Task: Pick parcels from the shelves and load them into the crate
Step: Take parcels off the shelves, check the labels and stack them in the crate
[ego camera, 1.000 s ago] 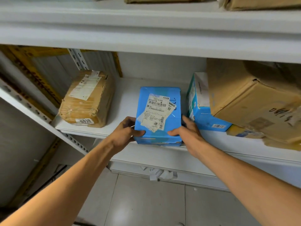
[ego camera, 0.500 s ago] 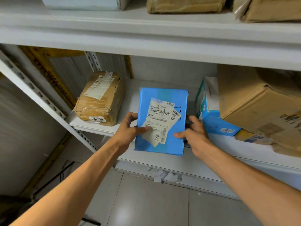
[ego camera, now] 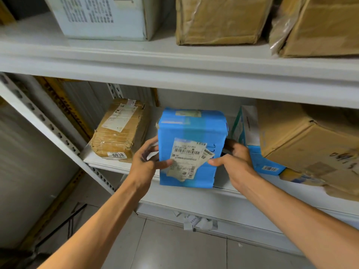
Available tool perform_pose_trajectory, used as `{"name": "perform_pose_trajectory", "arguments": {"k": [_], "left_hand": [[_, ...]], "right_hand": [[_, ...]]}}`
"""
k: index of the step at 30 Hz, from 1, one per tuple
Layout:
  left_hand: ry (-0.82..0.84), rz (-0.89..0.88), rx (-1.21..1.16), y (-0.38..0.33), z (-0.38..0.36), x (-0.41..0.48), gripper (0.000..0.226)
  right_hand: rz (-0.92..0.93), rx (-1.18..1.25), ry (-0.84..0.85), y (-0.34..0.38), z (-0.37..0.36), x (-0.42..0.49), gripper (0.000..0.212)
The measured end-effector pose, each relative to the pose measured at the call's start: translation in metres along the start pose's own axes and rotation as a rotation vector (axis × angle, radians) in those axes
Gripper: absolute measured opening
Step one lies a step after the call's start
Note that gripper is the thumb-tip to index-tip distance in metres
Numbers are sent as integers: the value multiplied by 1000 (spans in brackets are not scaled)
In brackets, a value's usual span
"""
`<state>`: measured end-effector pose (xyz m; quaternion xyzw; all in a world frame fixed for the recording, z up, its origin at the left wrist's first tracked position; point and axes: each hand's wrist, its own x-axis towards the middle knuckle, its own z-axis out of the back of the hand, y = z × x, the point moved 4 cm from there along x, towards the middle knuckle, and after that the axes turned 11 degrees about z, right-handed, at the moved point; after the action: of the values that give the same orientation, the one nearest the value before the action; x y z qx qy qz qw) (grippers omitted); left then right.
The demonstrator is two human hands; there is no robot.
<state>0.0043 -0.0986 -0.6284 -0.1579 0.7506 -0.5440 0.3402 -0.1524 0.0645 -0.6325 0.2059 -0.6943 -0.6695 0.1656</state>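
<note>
Our left hand [ego camera: 144, 166] and right hand [ego camera: 235, 164] clasp the sides of the blue parcel [ego camera: 191, 131], thumbs curled onto its label [ego camera: 186, 158]; it stands upright at the shelf [ego camera: 252, 193] edge, between a taped brown parcel [ego camera: 118, 131] and a blue box [ego camera: 260, 164] just beside our right hand

The parcel [ego camera: 191, 131] I hold is wrapped in smooth, slightly glossy blue plastic, and its paper label [ego camera: 186, 160] is matt and creased. The bundle [ego camera: 118, 133] to my left is brown cardboard under shiny, wrinkled tape. The box [ego camera: 303, 144] is matt, scuffed cardboard. The shelf [ego camera: 174, 63] is white painted metal.
</note>
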Motion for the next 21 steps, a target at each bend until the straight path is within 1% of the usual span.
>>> {"name": "perform_pose_trajectory", "arguments": {"k": [3, 4, 7, 10, 14, 16, 18, 20, 21], "left_hand": [[95, -9, 40, -11, -6, -8, 75], [126, -18, 78, -15, -8, -12, 77], [170, -80, 210, -21, -16, -22, 84], [196, -92, 212, -24, -19, -24, 87], [223, -7, 116, -22, -14, -23, 85], [176, 62, 18, -16, -6, -18, 88], [123, 140, -75, -9, 5, -11, 92], [124, 184, -88, -6, 12, -8, 87], [140, 196, -68, -5, 14, -7, 79]], "right_hand": [[-103, 62, -6, -4, 5, 6, 32], [-124, 67, -9, -5, 7, 8, 27], [-164, 78, -30, -9, 9, 11, 25], [-205, 117, -50, -11, 6, 9, 24], [-215, 214, -31, -6, -1, 4, 13], [-205, 200, 14, 0, -3, 2, 16], [-198, 138, 70, 4, -5, 0, 22], [-198, 141, 86, 6, -8, 0, 26], [-190, 157, 83, 8, -11, 0, 25]]}}
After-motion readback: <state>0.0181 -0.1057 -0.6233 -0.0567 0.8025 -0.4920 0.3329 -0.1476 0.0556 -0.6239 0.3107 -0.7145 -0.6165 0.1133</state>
